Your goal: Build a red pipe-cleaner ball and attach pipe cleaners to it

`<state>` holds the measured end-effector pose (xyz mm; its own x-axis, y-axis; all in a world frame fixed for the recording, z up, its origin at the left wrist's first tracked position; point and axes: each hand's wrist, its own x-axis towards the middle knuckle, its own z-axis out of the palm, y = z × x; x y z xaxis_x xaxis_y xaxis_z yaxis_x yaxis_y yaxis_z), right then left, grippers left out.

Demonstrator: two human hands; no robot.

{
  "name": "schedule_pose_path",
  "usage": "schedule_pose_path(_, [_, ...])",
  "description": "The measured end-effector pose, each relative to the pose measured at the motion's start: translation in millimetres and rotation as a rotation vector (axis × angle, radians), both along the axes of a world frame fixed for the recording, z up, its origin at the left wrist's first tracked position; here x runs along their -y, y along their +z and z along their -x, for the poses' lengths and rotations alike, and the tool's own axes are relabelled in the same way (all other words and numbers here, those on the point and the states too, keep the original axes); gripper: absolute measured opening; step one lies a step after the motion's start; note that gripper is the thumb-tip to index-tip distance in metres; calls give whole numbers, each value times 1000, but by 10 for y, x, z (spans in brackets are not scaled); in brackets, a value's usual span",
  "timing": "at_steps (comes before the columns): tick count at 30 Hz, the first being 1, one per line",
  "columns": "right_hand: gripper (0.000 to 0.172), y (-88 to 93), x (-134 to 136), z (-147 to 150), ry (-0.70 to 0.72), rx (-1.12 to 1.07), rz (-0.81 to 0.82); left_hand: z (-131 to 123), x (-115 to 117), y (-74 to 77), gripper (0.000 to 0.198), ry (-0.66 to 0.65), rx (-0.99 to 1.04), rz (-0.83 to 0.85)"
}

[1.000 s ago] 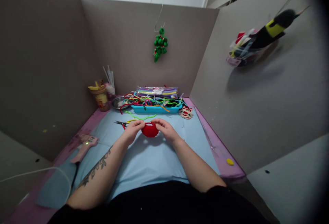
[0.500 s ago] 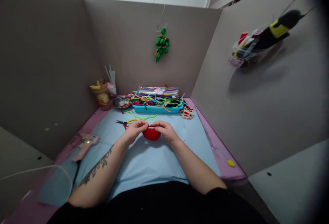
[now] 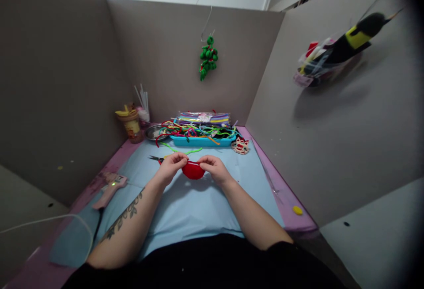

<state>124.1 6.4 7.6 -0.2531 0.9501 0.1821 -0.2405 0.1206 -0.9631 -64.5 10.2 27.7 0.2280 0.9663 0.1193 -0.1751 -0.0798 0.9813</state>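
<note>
Between my hands is a red, rounded fuzzy piece (image 3: 193,171), half-disc in outline, with a thin pale line along its upper edge. My left hand (image 3: 172,165) pinches its upper left corner between thumb and fingers. At the upper right corner, my right hand (image 3: 213,166) grips it the same way. The piece is held above the blue sheet (image 3: 198,216). Just beyond my left hand lie scissors (image 3: 155,158), their handles partly hidden by it. A bright green pipe cleaner (image 3: 194,151) rests behind my hands.
A blue tray (image 3: 203,141) full of coloured pipe cleaners stands at the back, beside a metal dish (image 3: 155,133) and a cup (image 3: 132,127). A pink glue gun (image 3: 111,189) lies left. A patterned ornament (image 3: 240,146) and yellow oval (image 3: 297,210) are right. Grey panels surround the table.
Both hands have shifted slightly; the left moved a little left and up, widening the gap between them. The red piece moved slightly left, showing more of its upper edge.
</note>
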Motion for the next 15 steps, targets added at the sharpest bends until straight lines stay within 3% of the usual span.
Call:
schedule_pose_path(10, [28,7,2,-17,3,-6,-28,-27,39,30,36,16,-45,-20])
schedule_pose_path(15, [37,-33,8,6,164,0,60,-32,48,22,42,-21,-86,-5])
